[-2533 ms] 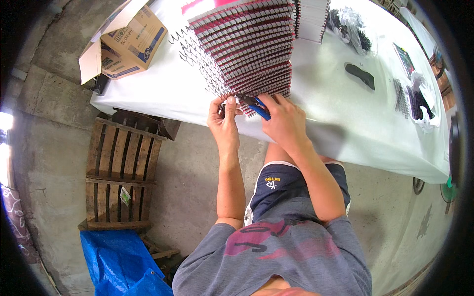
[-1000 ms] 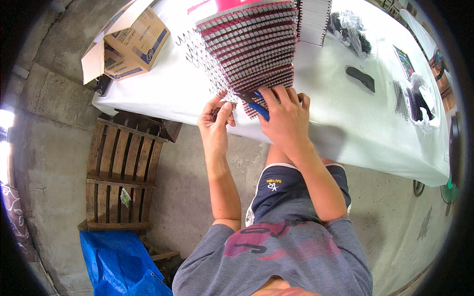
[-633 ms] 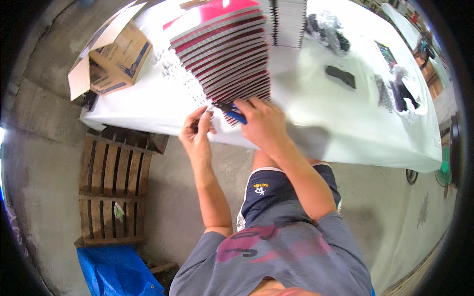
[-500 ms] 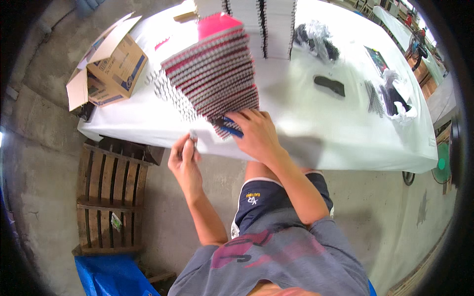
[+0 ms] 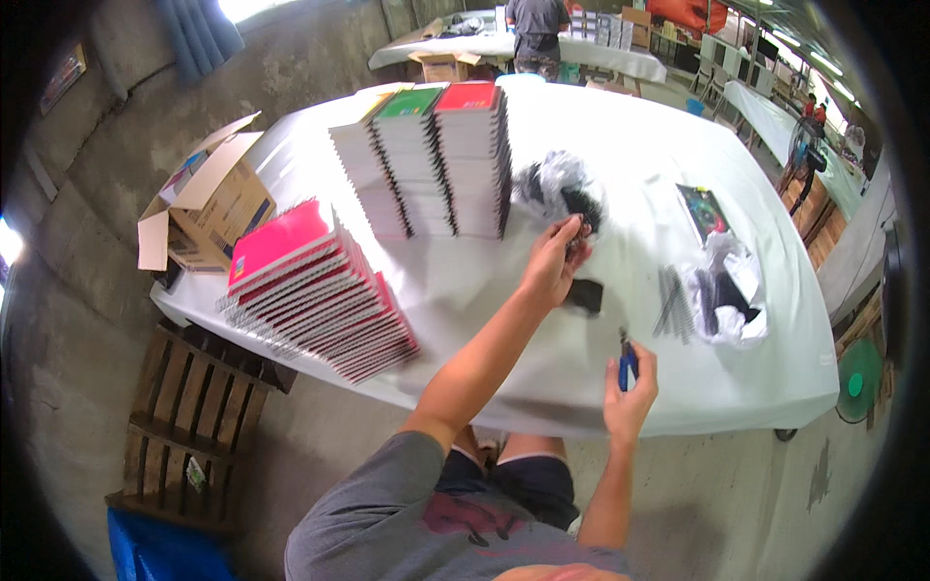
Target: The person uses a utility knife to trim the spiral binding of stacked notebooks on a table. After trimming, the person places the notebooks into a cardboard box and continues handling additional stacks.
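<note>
My right hand (image 5: 631, 392) is closed around pliers with blue handles (image 5: 628, 366), their dark jaws pointing away from me above the table's near part. Farther off, my left hand (image 5: 554, 259) has its fingers pinched together beside a clear plastic bag with black contents (image 5: 565, 189). What those fingers hold, if anything, is too blurred to tell. Below that hand lies a dark flat piece (image 5: 584, 296), partly covered by it. To the left, a leaning stack of red spiral notebooks (image 5: 325, 290) stands near the table edge, touched by neither hand.
Tall stacks of spiral notebooks (image 5: 417, 165) stand at the back of the white-covered table (image 5: 465, 320). An open cardboard box (image 5: 221, 215) is at the left. On the right are black coils (image 5: 670, 305), a white plastic bag (image 5: 728, 290) and a dark-covered booklet (image 5: 699, 208). A person (image 5: 536, 37) stands beyond.
Both hands have left the red notebook stack and moved right, the right one keeping the pliers. My left arm now reaches toward the plastic bag. The view has tilted up, showing more room.
</note>
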Available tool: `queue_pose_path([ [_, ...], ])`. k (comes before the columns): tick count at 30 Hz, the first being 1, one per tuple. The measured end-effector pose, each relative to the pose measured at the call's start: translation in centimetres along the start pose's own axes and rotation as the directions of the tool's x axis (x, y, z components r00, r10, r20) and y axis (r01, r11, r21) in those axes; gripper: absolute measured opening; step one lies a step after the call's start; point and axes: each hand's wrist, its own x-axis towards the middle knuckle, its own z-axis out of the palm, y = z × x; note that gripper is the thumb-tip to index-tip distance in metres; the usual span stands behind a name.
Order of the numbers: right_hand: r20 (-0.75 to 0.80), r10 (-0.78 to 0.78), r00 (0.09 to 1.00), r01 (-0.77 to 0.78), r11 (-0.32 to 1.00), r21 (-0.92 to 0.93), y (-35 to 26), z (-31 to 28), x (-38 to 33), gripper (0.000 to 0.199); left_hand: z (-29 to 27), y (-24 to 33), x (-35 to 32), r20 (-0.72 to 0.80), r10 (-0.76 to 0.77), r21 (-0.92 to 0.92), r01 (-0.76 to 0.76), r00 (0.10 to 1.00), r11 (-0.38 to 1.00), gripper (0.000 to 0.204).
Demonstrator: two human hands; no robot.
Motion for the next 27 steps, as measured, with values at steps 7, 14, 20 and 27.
queue_pose_path([
  [7,0.070,0.193,0.979,-0.201,0.973,0.116,2.6,5.8,16.9,0.059,-1.0,-4.3,14.5,-0.195,0.501,0.761,-0.191,0.843,0.619,0.044],
  [14,0.278,0.226,0.934,-0.192,0.971,-0.146,8.3,14.6,21.8,0.051,-2.1,-0.7,16.6,-0.093,0.331,0.740,-0.158,0.939,0.654,0.064],
  [20,0.450,0.322,0.833,-0.540,0.298,0.787,4.3,10.7,27.6,0.025,-0.3,5.1,14.2,0.162,0.319,0.986,-0.139,0.934,-0.094,0.071],
  [27,0.359,0.286,0.888,-0.451,0.399,0.798,1.0,9.0,31.6,0.027,4.4,11.2,19.2,0.111,-0.071,0.848,-0.132,0.991,-0.513,0.073],
])
